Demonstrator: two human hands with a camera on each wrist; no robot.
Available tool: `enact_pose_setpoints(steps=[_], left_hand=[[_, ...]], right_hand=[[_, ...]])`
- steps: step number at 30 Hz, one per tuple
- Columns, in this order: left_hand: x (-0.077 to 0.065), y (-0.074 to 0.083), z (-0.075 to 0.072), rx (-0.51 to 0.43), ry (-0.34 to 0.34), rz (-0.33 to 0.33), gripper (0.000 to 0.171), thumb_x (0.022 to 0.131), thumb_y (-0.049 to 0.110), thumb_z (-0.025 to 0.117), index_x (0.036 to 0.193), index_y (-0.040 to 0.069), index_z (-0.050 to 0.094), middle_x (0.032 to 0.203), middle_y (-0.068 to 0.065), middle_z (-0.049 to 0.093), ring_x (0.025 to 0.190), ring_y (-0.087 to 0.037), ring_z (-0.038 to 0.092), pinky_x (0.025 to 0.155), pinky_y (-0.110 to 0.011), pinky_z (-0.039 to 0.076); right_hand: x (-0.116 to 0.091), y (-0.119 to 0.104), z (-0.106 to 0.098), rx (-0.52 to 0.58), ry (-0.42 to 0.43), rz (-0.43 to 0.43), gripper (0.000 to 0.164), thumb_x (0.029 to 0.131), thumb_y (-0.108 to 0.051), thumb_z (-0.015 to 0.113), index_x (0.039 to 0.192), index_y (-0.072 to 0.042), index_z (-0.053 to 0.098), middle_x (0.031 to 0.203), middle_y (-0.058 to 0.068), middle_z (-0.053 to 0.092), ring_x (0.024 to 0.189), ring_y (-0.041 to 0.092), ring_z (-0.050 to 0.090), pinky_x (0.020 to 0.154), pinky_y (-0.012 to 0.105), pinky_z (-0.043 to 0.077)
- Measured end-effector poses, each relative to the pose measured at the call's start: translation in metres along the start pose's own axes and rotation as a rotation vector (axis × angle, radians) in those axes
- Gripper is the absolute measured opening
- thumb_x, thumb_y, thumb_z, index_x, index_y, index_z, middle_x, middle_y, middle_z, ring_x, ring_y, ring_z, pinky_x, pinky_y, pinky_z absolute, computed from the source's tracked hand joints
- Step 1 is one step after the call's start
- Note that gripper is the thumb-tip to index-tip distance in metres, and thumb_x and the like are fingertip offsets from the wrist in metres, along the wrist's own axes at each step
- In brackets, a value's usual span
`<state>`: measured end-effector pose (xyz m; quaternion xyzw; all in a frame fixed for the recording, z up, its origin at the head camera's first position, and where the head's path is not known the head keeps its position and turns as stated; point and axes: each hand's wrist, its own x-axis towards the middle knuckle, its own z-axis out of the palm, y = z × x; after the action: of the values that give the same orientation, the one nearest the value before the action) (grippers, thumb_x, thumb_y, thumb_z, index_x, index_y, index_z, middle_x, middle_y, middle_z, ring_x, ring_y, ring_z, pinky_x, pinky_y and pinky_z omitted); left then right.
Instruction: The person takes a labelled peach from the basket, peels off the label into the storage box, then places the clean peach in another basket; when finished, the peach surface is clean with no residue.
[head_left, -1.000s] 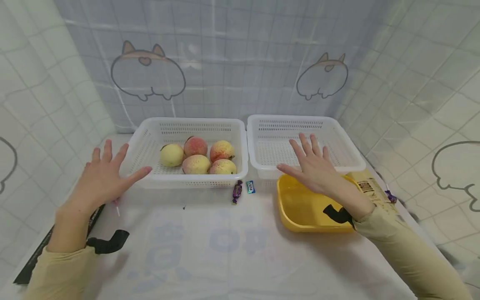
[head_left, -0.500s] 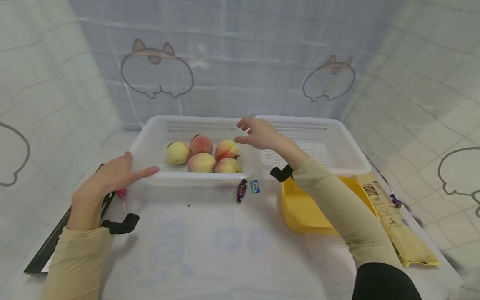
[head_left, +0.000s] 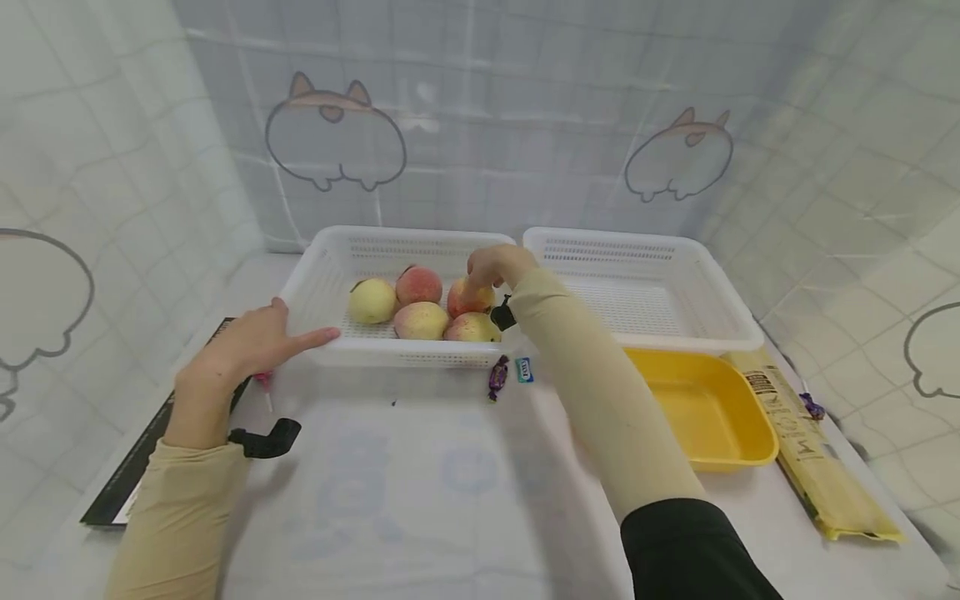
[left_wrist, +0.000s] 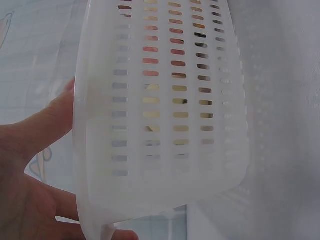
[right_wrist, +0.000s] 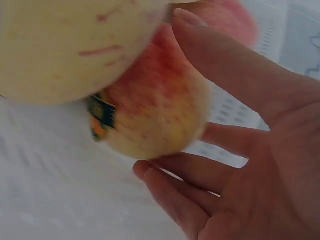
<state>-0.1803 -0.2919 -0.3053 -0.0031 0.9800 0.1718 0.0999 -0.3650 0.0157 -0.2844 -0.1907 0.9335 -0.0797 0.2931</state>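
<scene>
My right hand [head_left: 497, 263] reaches into the left white basket [head_left: 405, 354] and holds a red-and-yellow peach [right_wrist: 160, 110], thumb on one side and fingers curled round the other. A dark sticker shows on this peach, which rests among the others. Close against it lies a pale yellow peach [right_wrist: 65, 45]. Several more sit in the basket, among them a red one [head_left: 418, 285] and a yellow one [head_left: 372, 301]. At the basket's front left corner, my left hand [head_left: 243, 343] grips the rim, thumb along the front and fingers at the left side.
A second white basket [head_left: 645, 341] stands to the right, with a yellow tub [head_left: 697, 417] before it. Beside the tub lies a yellowish package [head_left: 817, 458]. A purple candy [head_left: 498, 379] and small blue packet [head_left: 524, 370] lie in front. A black-edged flat object [head_left: 135, 475] is at left.
My right hand has moved left from above the right basket and tub, down into the left basket, and taken hold of a peach. My left hand has come onto the basket's corner.
</scene>
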Motion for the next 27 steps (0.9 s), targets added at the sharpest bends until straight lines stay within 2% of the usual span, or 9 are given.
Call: enact_pose_setpoints(steps=[3,5,11,15,17,19,21,24,27], left_hand=[[0.003,0.005,0.003,-0.023,-0.004,0.004,0.113,0.084,0.082,0.049,0.135,-0.017,0.031,0.094,-0.023,0.059,0.058,-0.023,0.061,0.064,-0.036,0.048],[0.005,0.008,0.006,-0.027,-0.012,0.009,0.116,0.084,0.082,0.049,0.138,-0.019,0.028,0.098,-0.026,0.059,0.060,-0.024,0.062,0.062,-0.035,0.048],[0.009,0.010,0.010,-0.037,-0.011,0.021,0.114,0.085,0.080,0.049,0.137,-0.019,0.027,0.103,-0.028,0.058,0.059,-0.025,0.062,0.058,-0.033,0.047],[0.012,0.009,0.010,-0.025,-0.015,0.020,0.118,0.084,0.082,0.048,0.139,-0.019,0.024,0.103,-0.029,0.058,0.059,-0.025,0.063,0.062,-0.038,0.049],[0.012,0.006,0.009,-0.003,-0.021,0.018,0.123,0.084,0.083,0.046,0.142,-0.021,0.019,0.102,-0.029,0.059,0.063,-0.026,0.063,0.069,-0.043,0.051],[0.012,0.003,0.006,0.010,-0.022,0.014,0.125,0.084,0.084,0.045,0.143,-0.022,0.018,0.100,-0.028,0.059,0.066,-0.027,0.064,0.076,-0.049,0.050],[0.012,0.000,0.003,0.029,-0.020,0.016,0.127,0.084,0.084,0.044,0.144,-0.024,0.014,0.094,-0.025,0.061,0.069,-0.027,0.063,0.081,-0.053,0.048],[0.010,-0.005,-0.003,0.038,-0.020,0.016,0.128,0.085,0.084,0.044,0.145,-0.025,0.010,0.091,-0.023,0.060,0.070,-0.027,0.062,0.082,-0.055,0.047],[0.008,-0.008,-0.006,0.046,-0.030,0.012,0.130,0.085,0.083,0.043,0.145,-0.026,0.005,0.090,-0.022,0.060,0.071,-0.027,0.062,0.081,-0.055,0.047]], right_hand=[[0.003,0.005,0.005,-0.033,0.002,0.037,0.068,0.090,-0.042,0.068,0.146,-0.012,0.045,0.143,0.005,0.049,0.123,0.022,0.049,0.107,0.038,0.043],[0.004,0.008,0.009,-0.001,0.008,0.065,0.067,0.089,-0.044,0.070,0.143,-0.012,0.045,0.139,0.005,0.050,0.120,0.021,0.048,0.104,0.037,0.044],[0.001,0.015,0.015,0.082,0.045,0.049,0.071,0.088,-0.045,0.073,0.142,-0.011,0.043,0.139,0.006,0.050,0.120,0.023,0.049,0.103,0.038,0.045],[-0.007,0.015,0.011,0.077,0.102,-0.031,0.062,0.088,-0.038,0.071,0.138,-0.011,0.045,0.134,0.006,0.052,0.111,0.022,0.051,0.095,0.038,0.047],[-0.014,0.014,0.007,0.074,0.138,-0.090,0.059,0.088,-0.033,0.071,0.137,-0.012,0.045,0.131,0.006,0.052,0.103,0.022,0.051,0.090,0.040,0.047],[-0.021,0.012,0.003,0.078,0.185,-0.161,0.057,0.087,-0.028,0.072,0.134,-0.011,0.046,0.125,0.007,0.055,0.094,0.021,0.058,0.085,0.040,0.047],[-0.030,0.010,-0.001,0.105,0.223,-0.224,0.061,0.085,-0.026,0.075,0.136,-0.011,0.044,0.125,0.008,0.056,0.088,0.020,0.066,0.086,0.039,0.048],[-0.046,0.006,-0.004,0.138,0.291,-0.309,0.064,0.080,-0.024,0.080,0.133,-0.012,0.046,0.119,0.007,0.058,0.076,0.017,0.071,0.082,0.035,0.051],[-0.067,0.003,-0.001,0.190,0.326,-0.388,0.064,0.077,-0.021,0.082,0.131,-0.011,0.049,0.116,0.009,0.057,0.071,0.019,0.071,0.077,0.036,0.056]])
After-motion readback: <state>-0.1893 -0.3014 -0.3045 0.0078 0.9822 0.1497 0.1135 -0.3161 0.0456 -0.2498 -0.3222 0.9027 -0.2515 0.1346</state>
